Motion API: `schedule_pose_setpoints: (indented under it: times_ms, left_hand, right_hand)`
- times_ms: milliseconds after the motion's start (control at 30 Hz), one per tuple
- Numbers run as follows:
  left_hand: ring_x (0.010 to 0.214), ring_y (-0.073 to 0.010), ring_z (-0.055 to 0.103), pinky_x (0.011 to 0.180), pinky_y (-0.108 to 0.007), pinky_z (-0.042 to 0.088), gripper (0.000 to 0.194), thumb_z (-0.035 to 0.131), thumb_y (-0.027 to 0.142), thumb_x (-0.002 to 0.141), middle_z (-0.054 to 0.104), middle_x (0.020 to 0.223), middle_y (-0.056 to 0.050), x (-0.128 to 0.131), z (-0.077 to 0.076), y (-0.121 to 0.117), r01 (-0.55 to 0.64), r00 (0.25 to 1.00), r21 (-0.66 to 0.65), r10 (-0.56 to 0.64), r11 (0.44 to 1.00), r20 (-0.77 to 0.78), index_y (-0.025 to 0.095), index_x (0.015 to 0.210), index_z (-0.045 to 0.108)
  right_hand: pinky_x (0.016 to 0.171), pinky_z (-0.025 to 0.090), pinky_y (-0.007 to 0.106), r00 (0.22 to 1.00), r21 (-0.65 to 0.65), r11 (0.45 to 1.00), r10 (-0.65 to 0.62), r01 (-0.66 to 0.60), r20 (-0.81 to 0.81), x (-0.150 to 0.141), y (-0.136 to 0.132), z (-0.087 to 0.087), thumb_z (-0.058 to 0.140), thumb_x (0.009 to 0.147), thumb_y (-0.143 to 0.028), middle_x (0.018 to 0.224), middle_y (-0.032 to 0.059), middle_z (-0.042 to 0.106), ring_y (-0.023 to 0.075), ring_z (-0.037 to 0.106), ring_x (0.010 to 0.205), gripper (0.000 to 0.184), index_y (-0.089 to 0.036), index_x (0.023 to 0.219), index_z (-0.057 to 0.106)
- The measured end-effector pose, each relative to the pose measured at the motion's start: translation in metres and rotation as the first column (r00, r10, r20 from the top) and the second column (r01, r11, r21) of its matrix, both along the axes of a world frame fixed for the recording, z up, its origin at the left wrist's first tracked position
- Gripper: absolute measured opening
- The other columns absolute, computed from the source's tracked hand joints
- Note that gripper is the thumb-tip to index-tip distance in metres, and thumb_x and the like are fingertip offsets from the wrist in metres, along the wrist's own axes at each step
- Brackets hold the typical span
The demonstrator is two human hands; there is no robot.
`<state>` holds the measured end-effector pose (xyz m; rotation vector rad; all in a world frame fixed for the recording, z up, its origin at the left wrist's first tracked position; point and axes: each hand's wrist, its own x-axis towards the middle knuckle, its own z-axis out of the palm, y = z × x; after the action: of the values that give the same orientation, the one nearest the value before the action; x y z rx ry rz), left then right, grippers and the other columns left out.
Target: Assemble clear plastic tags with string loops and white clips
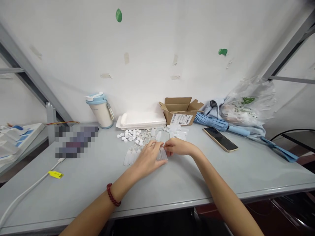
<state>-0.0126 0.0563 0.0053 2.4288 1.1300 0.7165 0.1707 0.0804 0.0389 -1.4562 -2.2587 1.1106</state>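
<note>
Left hand [147,157] over translucent pieces [163,153] on tabletop [182,183], thumb and fingers apart. Right hand [179,146]: fingers together at their far end, can't tell if clamped. Near edge [177,205] well apart; room right to phone [220,139].

No wording is legible: the white label [181,119] on a cardboard box [179,107], a yellow tag [55,174] on a white cable [36,183] and green print [248,100] on a plastic bag [262,96] defy reading.

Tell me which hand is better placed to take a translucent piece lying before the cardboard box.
Probably the right hand: it is nearer the translucent pieces before the cardboard box, while the left hand lies farther off, partly covering other translucent pieces.
</note>
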Motion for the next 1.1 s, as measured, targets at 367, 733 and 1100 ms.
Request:
schedule_pose_setpoints:
  times_ms: [367,733,1100]
  left_hand:
    - [0.115,-0.0278,0.046,0.094,-0.043,0.044,0.042,0.066,0.026,0.078,0.056,0.115,-0.011,-0.002,0.000,0.001,0.068,0.994,0.013,-0.067,0.998,-0.081,0.019,0.116,0.050]
    - [0.105,-0.0252,0.056,0.093,-0.043,0.045,0.027,0.050,0.035,0.087,0.067,0.105,-0.009,-0.036,0.017,0.030,-0.105,0.993,0.143,0.096,0.984,0.067,0.018,0.101,0.066]
    - [0.108,-0.0231,0.055,0.096,-0.040,0.044,0.040,0.035,0.007,0.075,0.069,0.108,-0.005,-0.070,0.001,0.069,-0.243,0.969,0.144,0.247,0.959,-0.005,0.018,0.086,0.071]
  right_hand:
    - [0.060,0.043,0.025,0.996,-0.063,0.998,-0.002,0.007,0.089,-0.002,0.000,0.001,0.047,0.077,-0.018,0.068,0.0039,0.065,0.0145,0.059,0.061,0.015,-0.013,0.079,0.061]
    - [0.063,0.040,0.025,0.969,0.360,0.908,-0.243,0.212,0.044,-0.004,0.010,-0.012,0.042,0.086,-0.014,0.075,0.0052,0.066,0.0149,0.057,0.067,0.021,-0.014,0.088,0.063]
    - [0.086,0.043,0.033,0.952,0.657,0.753,-0.177,-0.031,0.249,-0.025,0.021,-0.038,0.040,0.085,0.001,0.119,0.0120,0.058,0.0222,0.050,0.104,0.040,-0.016,0.114,0.063]
